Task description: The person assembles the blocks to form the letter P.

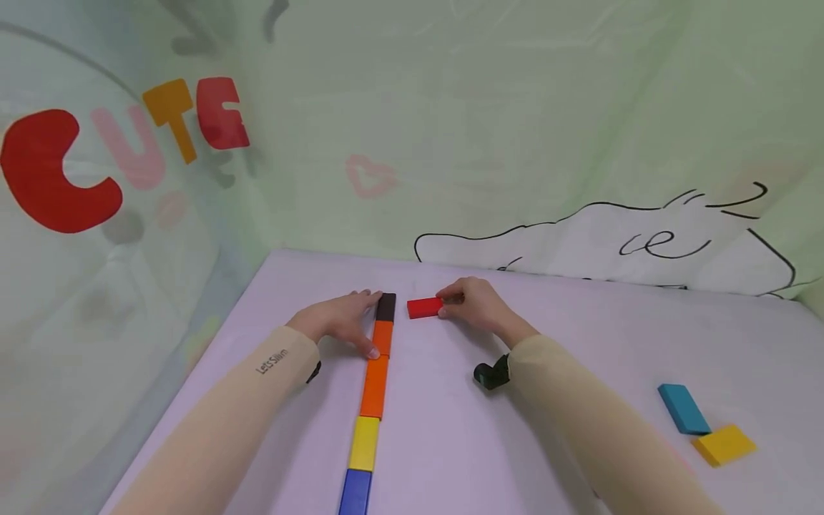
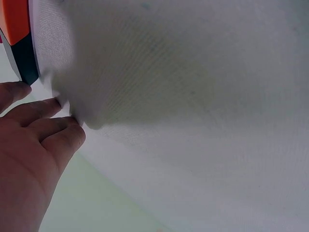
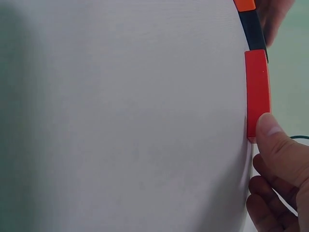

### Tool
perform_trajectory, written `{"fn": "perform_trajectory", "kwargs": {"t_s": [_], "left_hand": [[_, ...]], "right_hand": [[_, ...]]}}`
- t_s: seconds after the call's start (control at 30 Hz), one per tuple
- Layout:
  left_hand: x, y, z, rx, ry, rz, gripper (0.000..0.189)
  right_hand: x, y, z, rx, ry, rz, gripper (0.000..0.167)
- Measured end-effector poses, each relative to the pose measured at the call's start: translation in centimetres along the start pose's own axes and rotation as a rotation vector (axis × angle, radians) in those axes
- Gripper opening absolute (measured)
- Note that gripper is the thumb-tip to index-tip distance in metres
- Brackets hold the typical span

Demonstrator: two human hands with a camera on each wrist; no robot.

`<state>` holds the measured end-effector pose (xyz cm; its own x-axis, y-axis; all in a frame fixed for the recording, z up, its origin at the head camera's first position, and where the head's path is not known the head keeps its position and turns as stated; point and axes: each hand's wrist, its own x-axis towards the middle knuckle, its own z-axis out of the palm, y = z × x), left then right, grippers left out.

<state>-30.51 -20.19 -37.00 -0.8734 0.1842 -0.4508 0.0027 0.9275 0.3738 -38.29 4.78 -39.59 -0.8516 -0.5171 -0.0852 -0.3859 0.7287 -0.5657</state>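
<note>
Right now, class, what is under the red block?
Lavender tabletop shows around the red block, which the right grip pinches at one end. Its underside is hidden, so what lies beneath, or whether it touches the tabletop, cannot be told.

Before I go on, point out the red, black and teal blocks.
Red block (image 3: pixel 257 89), right wrist view, middle of its widest visible face.
Black block (image 1: pixel 386 307), head view, middle of its top face.
Teal block (image 1: pixel 684 408), head view, middle of its top face.
</note>
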Motion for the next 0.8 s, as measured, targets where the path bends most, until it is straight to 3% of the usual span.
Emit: {"fn": "perform_trajectory", "kwargs": {"t_s": [0.8], "left_hand": [[0.3,-0.1,0.0,0.028,-0.002,0.002,0.106]], "right_hand": [[1.6,-1.3,0.9,0.028,-0.03,0.039,0.04]]}}
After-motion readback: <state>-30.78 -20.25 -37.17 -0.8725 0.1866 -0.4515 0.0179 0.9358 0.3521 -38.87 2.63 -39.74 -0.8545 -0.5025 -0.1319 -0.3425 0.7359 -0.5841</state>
